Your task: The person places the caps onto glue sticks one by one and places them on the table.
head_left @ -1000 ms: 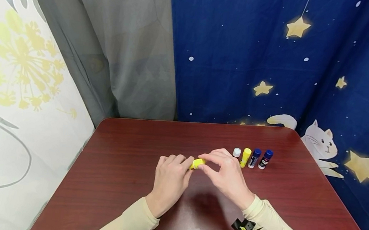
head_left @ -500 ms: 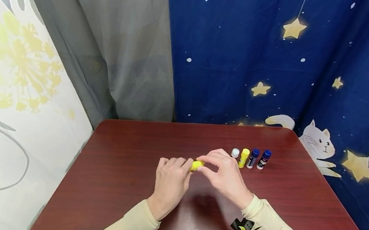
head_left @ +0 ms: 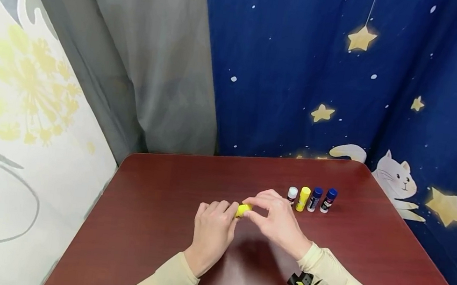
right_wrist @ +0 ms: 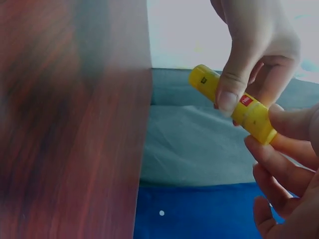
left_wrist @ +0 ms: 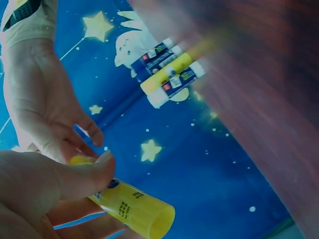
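A yellow glue stick (head_left: 242, 210) is held between both hands above the table. My left hand (head_left: 212, 230) grips its body, thumb along one side, as the right wrist view also shows. At the other end, the thumb and fingertips of my right hand (head_left: 280, 221) pinch the yellow cap (right_wrist: 260, 130). A thin seam between cap and body shows in the right wrist view. The body's far end (left_wrist: 162, 221) sticks out past the left fingers in the left wrist view.
Behind the right hand several glue sticks stand upright in a row: a white-capped one (head_left: 292, 193), a yellow one (head_left: 303, 199) and two blue-capped ones (head_left: 314, 199). The dark red table (head_left: 155, 190) ends at curtains (head_left: 287, 74) at the back.
Both hands keep their hold on the glue stick, almost in place. The right hand has shifted slightly, so more of the white-capped glue stick shows. The head view has tilted a little.
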The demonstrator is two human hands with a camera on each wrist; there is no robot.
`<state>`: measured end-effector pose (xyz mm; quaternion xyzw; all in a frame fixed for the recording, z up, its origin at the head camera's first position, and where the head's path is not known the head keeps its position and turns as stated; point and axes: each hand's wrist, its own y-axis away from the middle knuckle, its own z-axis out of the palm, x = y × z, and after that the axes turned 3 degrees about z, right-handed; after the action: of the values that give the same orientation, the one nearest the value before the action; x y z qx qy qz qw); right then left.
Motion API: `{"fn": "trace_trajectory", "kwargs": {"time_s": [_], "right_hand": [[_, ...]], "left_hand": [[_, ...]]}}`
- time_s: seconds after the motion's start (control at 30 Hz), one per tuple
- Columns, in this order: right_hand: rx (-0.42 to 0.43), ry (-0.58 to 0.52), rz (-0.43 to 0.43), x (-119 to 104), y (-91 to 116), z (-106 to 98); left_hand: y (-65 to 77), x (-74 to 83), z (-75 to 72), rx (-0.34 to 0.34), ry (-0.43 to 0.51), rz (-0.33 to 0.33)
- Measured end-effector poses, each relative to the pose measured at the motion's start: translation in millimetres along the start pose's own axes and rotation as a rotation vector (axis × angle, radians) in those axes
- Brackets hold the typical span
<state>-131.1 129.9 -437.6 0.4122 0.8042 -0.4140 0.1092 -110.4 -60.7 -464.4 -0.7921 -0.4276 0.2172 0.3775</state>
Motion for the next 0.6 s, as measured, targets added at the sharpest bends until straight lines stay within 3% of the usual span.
{"fn": "trace_trajectory", "kwargs": {"time_s": [0.3,0.6], "right_hand": [[0.007,0.031,-0.049,-1,-14,-13],[0.031,0.069,-0.050,-1,-32,-37]], "left_hand": [[-7.8,-5.1,2.0,0.024,0.071,-0.049],[-11.2,-13.3,-5.6,-0.011,0.123,-0.125]]}}
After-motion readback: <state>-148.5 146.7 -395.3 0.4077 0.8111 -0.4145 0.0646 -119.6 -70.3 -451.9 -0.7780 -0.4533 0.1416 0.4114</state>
